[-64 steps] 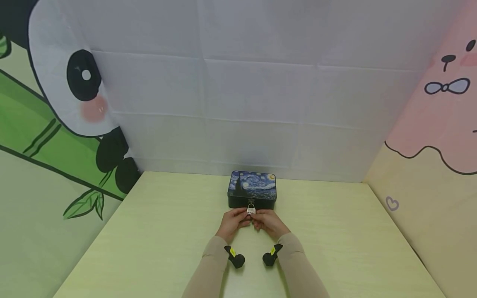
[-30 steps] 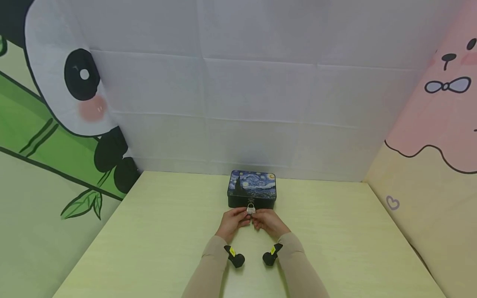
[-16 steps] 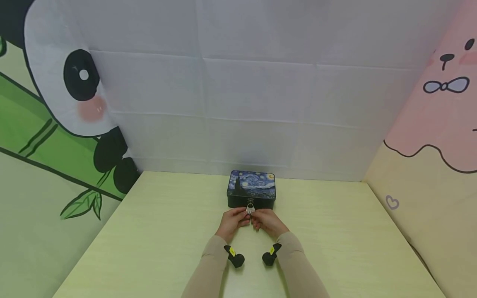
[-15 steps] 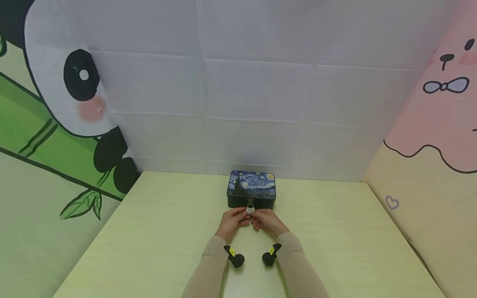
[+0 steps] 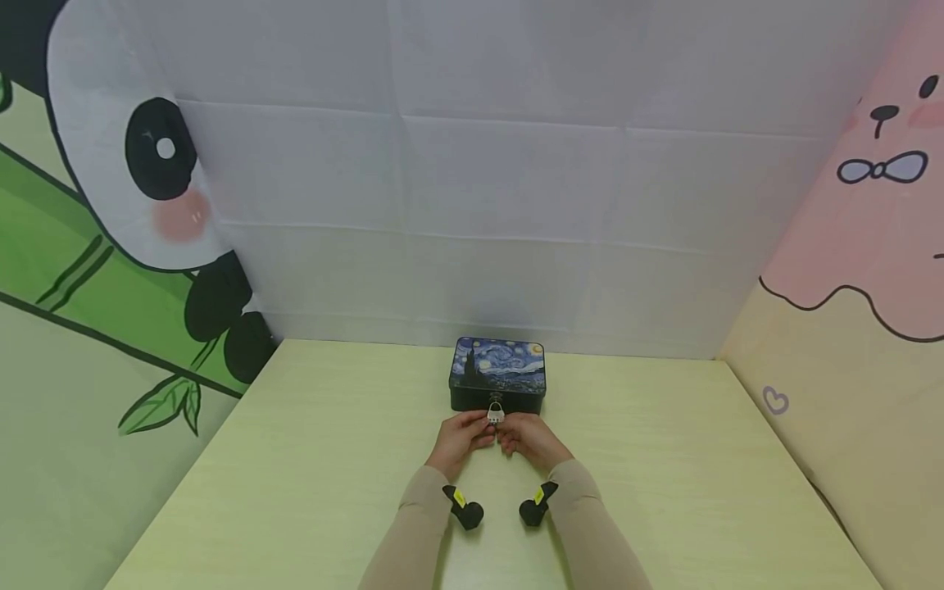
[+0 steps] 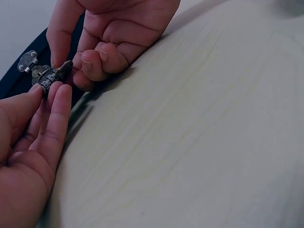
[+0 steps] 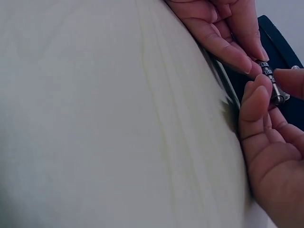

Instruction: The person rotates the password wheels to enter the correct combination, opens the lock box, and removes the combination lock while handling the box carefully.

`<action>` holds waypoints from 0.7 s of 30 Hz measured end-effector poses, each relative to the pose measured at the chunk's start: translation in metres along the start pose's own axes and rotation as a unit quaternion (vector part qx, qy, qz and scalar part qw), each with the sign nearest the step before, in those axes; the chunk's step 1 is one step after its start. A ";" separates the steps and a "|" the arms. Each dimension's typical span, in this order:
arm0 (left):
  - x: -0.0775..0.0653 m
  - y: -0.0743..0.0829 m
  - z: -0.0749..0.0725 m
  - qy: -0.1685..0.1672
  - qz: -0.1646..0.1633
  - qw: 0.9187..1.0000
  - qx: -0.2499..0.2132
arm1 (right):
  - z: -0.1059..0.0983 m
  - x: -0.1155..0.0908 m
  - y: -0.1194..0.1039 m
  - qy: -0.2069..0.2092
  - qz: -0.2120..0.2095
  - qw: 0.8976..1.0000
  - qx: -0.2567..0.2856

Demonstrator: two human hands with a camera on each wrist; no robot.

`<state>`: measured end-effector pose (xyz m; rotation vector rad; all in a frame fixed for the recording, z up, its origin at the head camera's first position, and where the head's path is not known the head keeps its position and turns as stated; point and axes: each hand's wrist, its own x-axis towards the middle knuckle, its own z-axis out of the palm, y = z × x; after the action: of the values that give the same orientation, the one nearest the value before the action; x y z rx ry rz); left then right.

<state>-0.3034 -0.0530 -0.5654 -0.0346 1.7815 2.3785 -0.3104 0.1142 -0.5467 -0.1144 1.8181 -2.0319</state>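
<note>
A small silver combination padlock [image 5: 496, 415] hangs at the front latch of a dark tin box [image 5: 497, 399] with a starry night painting on its lid. My left hand [image 5: 456, 438] pinches the padlock's left end between thumb and fingers. From the other side, my right hand [image 5: 536, 438] has its thumb and fingertips on the padlock too. Number dials show along the padlock [image 6: 54, 76] in the left wrist view, near the shiny metal latch [image 6: 27, 61]. In the right wrist view, the padlock [image 7: 267, 71] is partly hidden by fingers.
The box stands towards the back of a pale wood-grain table [image 5: 332, 459]. Behind it rises a white cloth backdrop [image 5: 509, 180]. Printed side walls, with a panda on the left and a pink bear on the right, flank the table. Each wrist carries a black camera [image 5: 469, 515].
</note>
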 end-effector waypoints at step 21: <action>0.000 0.000 0.000 -0.002 0.001 1.000 -0.004 | 0.000 -0.002 -0.001 -0.013 -0.006 1.000 -0.001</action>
<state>-0.3030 -0.0528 -0.5653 -0.0286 1.7712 2.3851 -0.3085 0.1152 -0.5451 -0.1507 1.8071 -2.0276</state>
